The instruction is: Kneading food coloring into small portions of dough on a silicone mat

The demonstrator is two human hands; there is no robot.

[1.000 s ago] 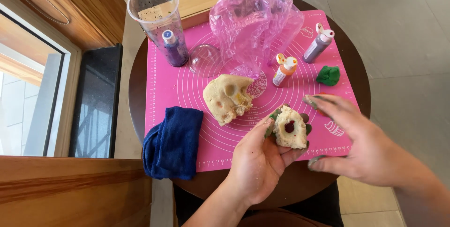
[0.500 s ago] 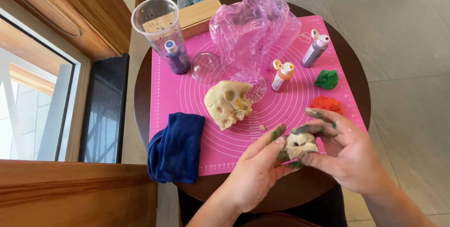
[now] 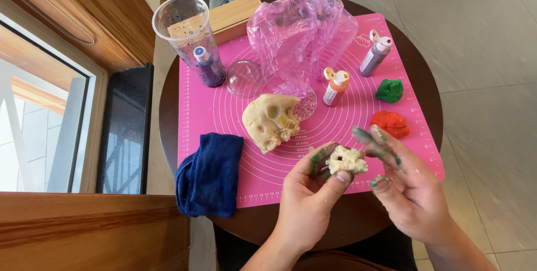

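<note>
My left hand (image 3: 310,198) pinches a small pale dough lump (image 3: 346,160) between thumb and fingers, over the near edge of the pink silicone mat (image 3: 224,117). My right hand (image 3: 405,184) hovers just right of the lump, fingers spread and smeared with green colour, fingertips close to the dough. A larger pale dough mass (image 3: 271,121) with holes lies on the mat's middle. A red dough piece (image 3: 390,123) and a green dough piece (image 3: 390,90) rest at the mat's right side.
On the round dark table (image 3: 425,81) stand an orange dropper bottle (image 3: 335,87), a purple bottle (image 3: 375,54), another purple bottle (image 3: 208,66) beside a clear plastic cup (image 3: 184,25), a clear dome lid (image 3: 244,77), crumpled pink plastic wrap (image 3: 299,33), a wooden box (image 3: 235,16) and a blue cloth (image 3: 210,173).
The dough lump sits higher in my left fingers and looks paler. My right hand has drawn off it, fingers opening. The camera view shifted slightly.
</note>
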